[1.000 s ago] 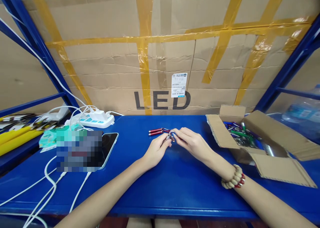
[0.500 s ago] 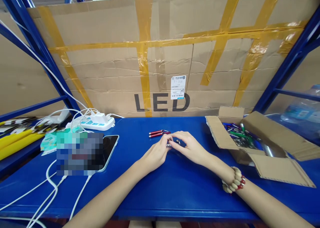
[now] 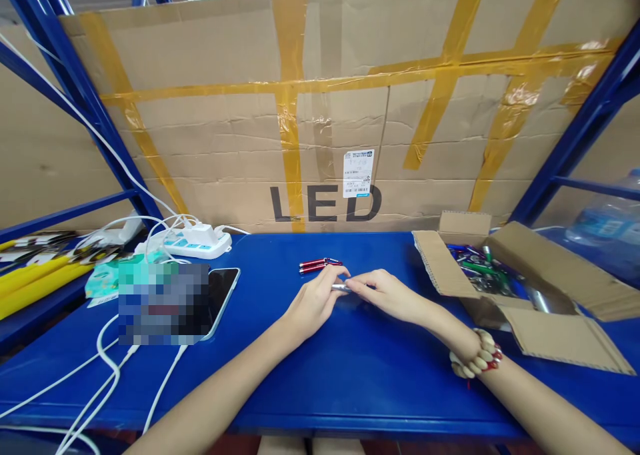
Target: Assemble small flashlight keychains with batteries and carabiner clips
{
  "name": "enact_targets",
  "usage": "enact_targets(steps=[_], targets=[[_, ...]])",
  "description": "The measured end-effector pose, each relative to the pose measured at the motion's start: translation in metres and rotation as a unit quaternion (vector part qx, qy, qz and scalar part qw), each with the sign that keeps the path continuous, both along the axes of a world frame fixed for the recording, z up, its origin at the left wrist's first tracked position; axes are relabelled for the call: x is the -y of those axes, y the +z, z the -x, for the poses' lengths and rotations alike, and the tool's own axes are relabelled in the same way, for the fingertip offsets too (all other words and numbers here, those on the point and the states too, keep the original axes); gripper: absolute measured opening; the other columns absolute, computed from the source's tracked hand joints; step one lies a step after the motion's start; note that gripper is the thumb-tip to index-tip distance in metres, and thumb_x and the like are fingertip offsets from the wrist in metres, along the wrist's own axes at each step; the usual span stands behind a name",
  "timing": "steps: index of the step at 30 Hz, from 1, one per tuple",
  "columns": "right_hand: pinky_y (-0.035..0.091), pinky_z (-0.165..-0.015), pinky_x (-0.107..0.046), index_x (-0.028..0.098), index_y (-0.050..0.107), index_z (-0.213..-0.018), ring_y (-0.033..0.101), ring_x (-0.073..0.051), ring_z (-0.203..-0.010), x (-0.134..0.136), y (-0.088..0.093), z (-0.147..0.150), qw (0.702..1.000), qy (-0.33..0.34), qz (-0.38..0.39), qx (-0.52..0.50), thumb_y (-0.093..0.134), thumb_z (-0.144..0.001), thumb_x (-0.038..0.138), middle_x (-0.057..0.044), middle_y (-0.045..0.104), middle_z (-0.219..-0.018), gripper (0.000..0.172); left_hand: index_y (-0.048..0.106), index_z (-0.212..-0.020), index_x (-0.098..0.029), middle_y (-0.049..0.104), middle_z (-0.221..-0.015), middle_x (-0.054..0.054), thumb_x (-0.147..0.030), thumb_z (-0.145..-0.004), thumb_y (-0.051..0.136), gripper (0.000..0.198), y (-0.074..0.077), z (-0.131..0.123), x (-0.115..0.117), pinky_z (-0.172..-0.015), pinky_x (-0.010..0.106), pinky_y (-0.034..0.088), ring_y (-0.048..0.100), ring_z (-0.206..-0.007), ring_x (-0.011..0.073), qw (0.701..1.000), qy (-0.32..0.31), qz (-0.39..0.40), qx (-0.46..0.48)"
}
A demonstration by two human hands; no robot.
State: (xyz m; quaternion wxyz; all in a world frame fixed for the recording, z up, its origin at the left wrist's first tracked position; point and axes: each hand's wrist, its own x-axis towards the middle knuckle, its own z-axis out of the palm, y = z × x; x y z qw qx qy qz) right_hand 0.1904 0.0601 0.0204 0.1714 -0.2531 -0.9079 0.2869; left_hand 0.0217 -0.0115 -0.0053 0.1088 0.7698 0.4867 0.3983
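My left hand (image 3: 313, 303) and my right hand (image 3: 387, 296) meet over the middle of the blue table (image 3: 330, 368). Both pinch a small silver flashlight (image 3: 342, 286) between their fingertips, low over the surface. Just behind it lie two red flashlights (image 3: 318, 265) side by side. A beaded bracelet (image 3: 479, 360) sits on my right wrist.
An open cardboard box (image 3: 520, 288) of small coloured flashlights stands at the right. A phone (image 3: 221, 290), a white power strip (image 3: 197, 240) and white cables lie at the left. A large taped cardboard sheet marked LED (image 3: 325, 128) stands behind the table between blue rack posts.
Both hands have dropped from a raised position down to the table surface and shifted slightly toward me, still holding the small silver piece between them.
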Motion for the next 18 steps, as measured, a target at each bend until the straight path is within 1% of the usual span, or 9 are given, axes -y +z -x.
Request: enact_targets(steps=[2,3,5,7,9,11,14,16,18], targets=[[0.032,-0.055,-0.023,0.016,0.061,-0.065,0.047,-0.011,-0.055,-0.001,0.002,-0.002,1.000,-0.020,-0.006,0.007,0.031,-0.089,0.049,0.001,0.055,-0.058,0.051,0.044,-0.106,-0.021,0.059,-0.096,0.005,-0.014,-0.084,0.041,0.022,0.000,0.001,-0.001,-0.079,0.028,0.048,0.060,-0.088,0.0166,1.000,0.011,0.006,0.019],[0.035,-0.058,-0.023,0.016,0.061,-0.066,0.050,-0.011,-0.058,-0.001,0.002,-0.002,1.000,-0.010,0.000,-0.002,0.032,-0.089,0.049,0.000,0.058,-0.061,0.049,0.044,-0.106,-0.021,0.060,-0.095,0.005,-0.014,-0.084,0.042,0.023,0.000,0.001,-0.001,-0.079,0.028,0.048,0.060,-0.088,0.0164,1.000,0.014,0.011,0.023],[0.038,-0.063,-0.024,0.017,0.063,-0.077,0.054,-0.012,-0.065,0.001,0.002,-0.001,0.998,0.033,0.033,-0.036,0.035,-0.089,0.047,-0.001,0.061,-0.068,0.043,0.044,-0.109,-0.021,0.060,-0.093,0.004,-0.015,-0.083,0.043,0.026,-0.001,0.002,-0.001,-0.078,0.027,0.048,0.060,-0.086,0.0157,0.999,0.017,0.021,0.022],[0.040,-0.061,-0.023,0.016,0.063,-0.090,0.053,-0.012,-0.061,0.003,-0.001,0.002,0.993,0.062,0.078,-0.064,0.035,-0.089,0.047,0.000,0.058,-0.066,0.041,0.044,-0.110,-0.022,0.060,-0.093,0.004,-0.016,-0.083,0.044,0.027,-0.002,0.004,-0.001,-0.076,0.026,0.048,0.060,-0.083,0.0147,0.999,0.020,0.021,0.025],[0.038,-0.055,-0.022,0.015,0.061,-0.096,0.048,-0.010,-0.054,0.005,-0.004,0.006,0.990,0.062,0.108,-0.073,0.034,-0.089,0.048,0.001,0.052,-0.061,0.043,0.044,-0.110,-0.022,0.060,-0.092,0.003,-0.018,-0.083,0.046,0.027,-0.003,0.006,-0.002,-0.076,0.026,0.048,0.060,-0.083,0.0142,0.999,0.026,0.013,0.037],[0.036,-0.053,-0.021,0.015,0.062,-0.094,0.045,-0.009,-0.054,0.005,-0.008,0.008,0.990,0.054,0.105,-0.081,0.034,-0.089,0.049,0.001,0.051,-0.063,0.044,0.045,-0.110,-0.022,0.060,-0.090,0.002,-0.020,-0.083,0.048,0.027,-0.005,0.007,-0.003,-0.075,0.025,0.047,0.059,-0.080,0.0135,0.999,0.025,0.008,0.047],[0.036,-0.056,-0.022,0.014,0.061,-0.084,0.043,-0.010,-0.060,0.004,-0.012,0.009,0.991,0.050,0.087,-0.092,0.035,-0.089,0.049,0.000,0.052,-0.069,0.044,0.046,-0.109,-0.022,0.060,-0.084,0.000,-0.022,-0.082,0.050,0.027,-0.007,0.007,-0.005,-0.071,0.023,0.047,0.059,-0.076,0.0123,0.997,0.012,0.014,0.069],[0.035,-0.057,-0.022,0.014,0.060,-0.081,0.041,-0.009,-0.061,0.003,-0.013,0.009,0.990,0.052,0.095,-0.096,0.034,-0.089,0.048,0.001,0.049,-0.068,0.043,0.046,-0.108,-0.021,0.059,-0.081,0.000,-0.023,-0.081,0.051,0.027,-0.006,0.005,-0.005,-0.067,0.022,0.046,0.058,-0.073,0.0117,0.995,0.011,0.020,0.092],[0.033,-0.055,-0.022,0.014,0.058,-0.079,0.038,-0.009,-0.059,0.003,-0.012,0.009,0.987,0.055,0.109,-0.104,0.035,-0.089,0.047,0.002,0.046,-0.066,0.042,0.047,-0.105,-0.021,0.059,-0.079,-0.001,-0.024,-0.078,0.056,0.028,-0.002,0.002,-0.005,-0.061,0.021,0.044,0.057,-0.070,0.0113,0.992,0.027,0.028,0.116]])
